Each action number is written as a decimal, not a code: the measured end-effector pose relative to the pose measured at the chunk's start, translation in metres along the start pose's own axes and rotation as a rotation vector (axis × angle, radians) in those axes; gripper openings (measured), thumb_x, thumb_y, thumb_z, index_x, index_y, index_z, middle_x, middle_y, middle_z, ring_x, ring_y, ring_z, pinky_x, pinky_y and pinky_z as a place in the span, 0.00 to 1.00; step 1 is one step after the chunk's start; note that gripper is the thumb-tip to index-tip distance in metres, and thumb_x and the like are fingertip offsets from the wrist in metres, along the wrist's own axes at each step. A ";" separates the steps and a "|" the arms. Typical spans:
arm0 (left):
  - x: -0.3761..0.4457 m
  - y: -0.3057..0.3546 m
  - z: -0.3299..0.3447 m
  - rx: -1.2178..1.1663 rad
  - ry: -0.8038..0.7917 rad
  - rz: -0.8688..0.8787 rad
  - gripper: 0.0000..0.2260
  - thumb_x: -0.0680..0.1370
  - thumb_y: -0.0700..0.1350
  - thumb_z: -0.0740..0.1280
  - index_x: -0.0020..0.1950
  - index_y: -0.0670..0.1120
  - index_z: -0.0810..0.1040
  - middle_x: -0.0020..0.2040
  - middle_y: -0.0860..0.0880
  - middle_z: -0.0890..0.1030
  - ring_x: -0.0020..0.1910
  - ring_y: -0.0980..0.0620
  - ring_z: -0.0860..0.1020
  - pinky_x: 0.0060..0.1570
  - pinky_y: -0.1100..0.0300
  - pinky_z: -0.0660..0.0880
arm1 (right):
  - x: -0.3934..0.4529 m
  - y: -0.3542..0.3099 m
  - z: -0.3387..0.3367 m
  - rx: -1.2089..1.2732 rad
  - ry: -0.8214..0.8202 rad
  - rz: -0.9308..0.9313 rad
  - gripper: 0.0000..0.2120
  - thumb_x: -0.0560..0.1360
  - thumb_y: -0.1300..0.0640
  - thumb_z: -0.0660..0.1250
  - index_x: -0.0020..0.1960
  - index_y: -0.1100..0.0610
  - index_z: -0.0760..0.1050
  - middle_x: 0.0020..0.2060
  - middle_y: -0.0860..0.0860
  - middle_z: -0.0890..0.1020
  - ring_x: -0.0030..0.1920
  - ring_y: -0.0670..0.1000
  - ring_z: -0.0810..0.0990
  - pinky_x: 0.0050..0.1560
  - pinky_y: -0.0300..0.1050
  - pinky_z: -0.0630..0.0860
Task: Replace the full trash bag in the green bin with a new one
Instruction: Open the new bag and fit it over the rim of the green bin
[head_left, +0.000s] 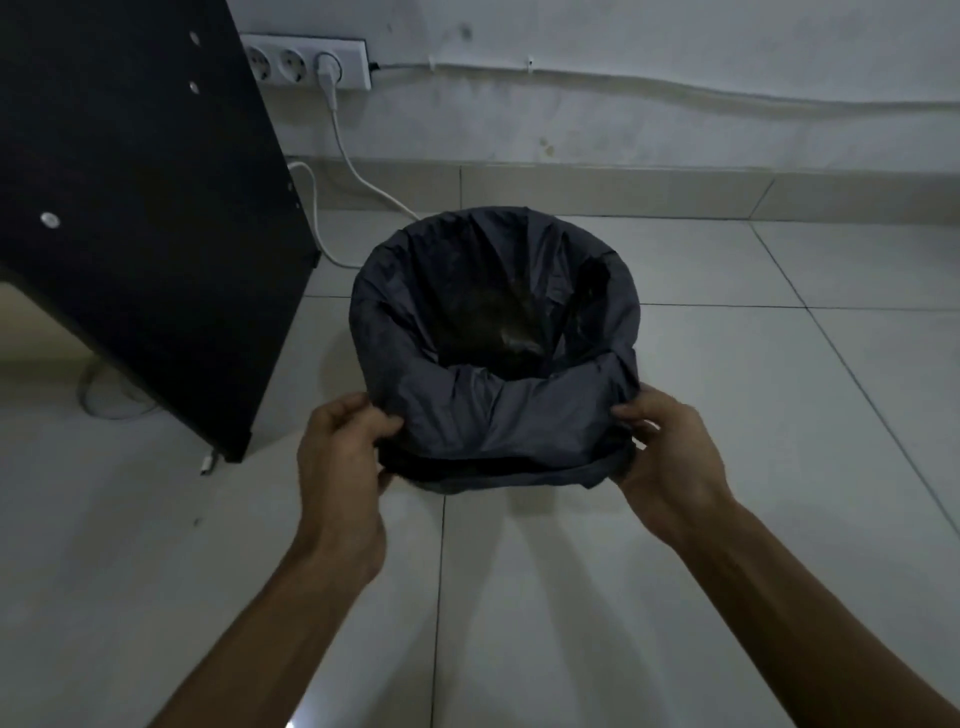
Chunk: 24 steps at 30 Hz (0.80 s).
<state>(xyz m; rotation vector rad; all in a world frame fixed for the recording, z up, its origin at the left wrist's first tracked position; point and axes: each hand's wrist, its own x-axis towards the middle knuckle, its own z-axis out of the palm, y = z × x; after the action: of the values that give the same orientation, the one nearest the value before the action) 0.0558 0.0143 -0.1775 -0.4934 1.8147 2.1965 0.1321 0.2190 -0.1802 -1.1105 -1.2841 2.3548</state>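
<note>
At the centre of the frame the dark trash bag (493, 332) lines the bin (its green hidden under the plastic). The left hand (340, 457) and right hand (670, 452) each pinch the folded-over edge with curled fingers, likely to seat it around the rim.

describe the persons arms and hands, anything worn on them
Both forearms are bare from the frame's lower edge up to the wrists, with no sleeves in view. The left hand and right hand wear no gloves, and no rings, watch or bands are visible.
</note>
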 end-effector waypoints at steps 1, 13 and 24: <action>0.001 -0.003 0.000 -0.044 -0.021 -0.054 0.12 0.74 0.34 0.63 0.55 0.44 0.76 0.50 0.46 0.80 0.50 0.49 0.76 0.55 0.50 0.75 | 0.002 0.003 0.002 -0.012 0.025 -0.003 0.17 0.70 0.70 0.60 0.57 0.66 0.76 0.48 0.59 0.82 0.43 0.55 0.78 0.40 0.49 0.76; -0.004 -0.018 0.014 -0.091 -0.038 -0.181 0.06 0.76 0.32 0.65 0.49 0.42 0.77 0.46 0.43 0.82 0.43 0.49 0.79 0.40 0.55 0.79 | 0.001 0.022 0.010 -0.039 0.262 -0.084 0.11 0.73 0.71 0.61 0.51 0.60 0.73 0.41 0.57 0.79 0.40 0.55 0.77 0.34 0.45 0.72; -0.035 -0.010 0.028 -0.076 -0.072 0.100 0.06 0.78 0.35 0.62 0.47 0.36 0.79 0.42 0.42 0.80 0.42 0.47 0.76 0.44 0.52 0.75 | -0.041 0.060 0.022 -0.521 0.084 -0.737 0.11 0.71 0.59 0.73 0.51 0.58 0.75 0.44 0.50 0.80 0.45 0.45 0.79 0.43 0.34 0.76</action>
<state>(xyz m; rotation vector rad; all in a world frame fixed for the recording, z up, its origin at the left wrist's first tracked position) 0.0893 0.0442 -0.1676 -0.3414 1.7598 2.3250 0.1525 0.1488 -0.1999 -0.6528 -1.9170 1.4632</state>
